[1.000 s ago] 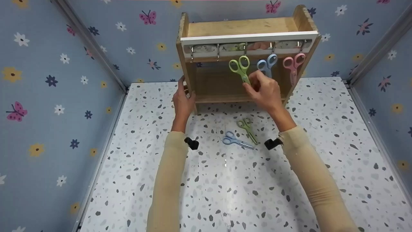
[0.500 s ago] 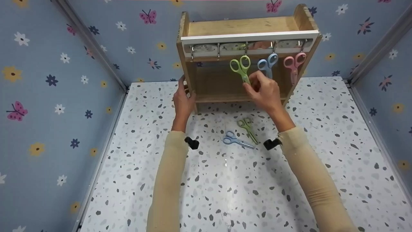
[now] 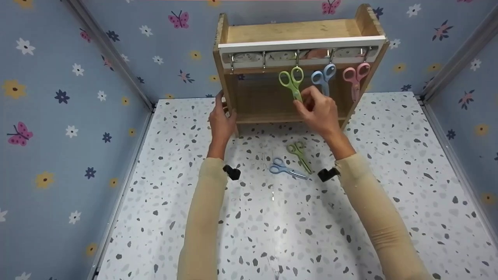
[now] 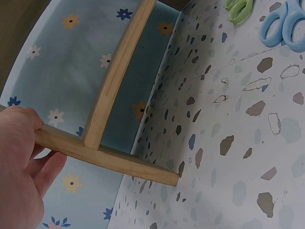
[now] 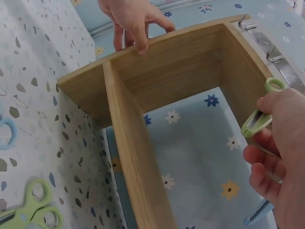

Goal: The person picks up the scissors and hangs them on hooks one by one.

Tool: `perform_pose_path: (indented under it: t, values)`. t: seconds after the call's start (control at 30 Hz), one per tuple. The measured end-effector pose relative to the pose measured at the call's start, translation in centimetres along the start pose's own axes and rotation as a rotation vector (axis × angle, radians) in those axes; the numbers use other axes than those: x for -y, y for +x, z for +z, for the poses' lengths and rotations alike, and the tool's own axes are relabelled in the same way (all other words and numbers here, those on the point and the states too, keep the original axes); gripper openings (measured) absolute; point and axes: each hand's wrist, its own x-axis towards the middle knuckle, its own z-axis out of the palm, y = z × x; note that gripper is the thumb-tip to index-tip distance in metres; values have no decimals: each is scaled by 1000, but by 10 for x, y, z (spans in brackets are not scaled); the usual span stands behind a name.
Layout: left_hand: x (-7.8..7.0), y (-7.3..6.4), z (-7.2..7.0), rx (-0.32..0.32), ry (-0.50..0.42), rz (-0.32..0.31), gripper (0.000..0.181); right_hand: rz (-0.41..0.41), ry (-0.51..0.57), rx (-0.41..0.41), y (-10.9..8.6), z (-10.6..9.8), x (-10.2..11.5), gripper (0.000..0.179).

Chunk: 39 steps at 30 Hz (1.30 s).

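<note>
My left hand [image 3: 222, 118] grips the left side panel of a wooden shelf unit [image 3: 224, 58], thumb in front and fingers behind. In the right wrist view, that hand's fingertips curl over the panel's edge. My right hand [image 3: 322, 112] pinches the blades of green scissors [image 3: 295, 91], handles up. One finger loop is right at the lower end of the middle hook [image 3: 297, 57]. Blue scissors [image 3: 323, 82] hang on the hook to the right, their blades partly behind my right hand. Pink scissors [image 3: 354, 84] hang from the rightmost hook.
On the speckled table [image 3: 253, 233] in front of the unit lie another pair of green scissors [image 3: 300, 157] and another pair of blue scissors [image 3: 288, 170]. Two bare hooks [image 3: 264, 62] are on the left of the white rail [image 3: 249, 47]. Patterned walls [image 3: 78, 155] enclose the sides and back.
</note>
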Motion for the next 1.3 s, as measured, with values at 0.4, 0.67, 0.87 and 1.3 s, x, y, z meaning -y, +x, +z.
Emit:
perform_pose_path:
  t: [0.4, 0.67, 0.87, 1.3]
  values:
    - [0, 1, 0, -6, 1, 10, 70, 62, -18, 20, -3, 3, -2, 24]
    - [-1, 0, -1, 2, 7, -7, 68, 69, -28, 12, -6, 7, -4, 22]
    - [-2, -1, -1, 0, 6, 4, 67, 82, -21, -11, -8, 10, -4, 22]
    - [-1, 1, 0, 4, -9, -10, 67, 105, -6, -3, -13, 16, -6, 23]
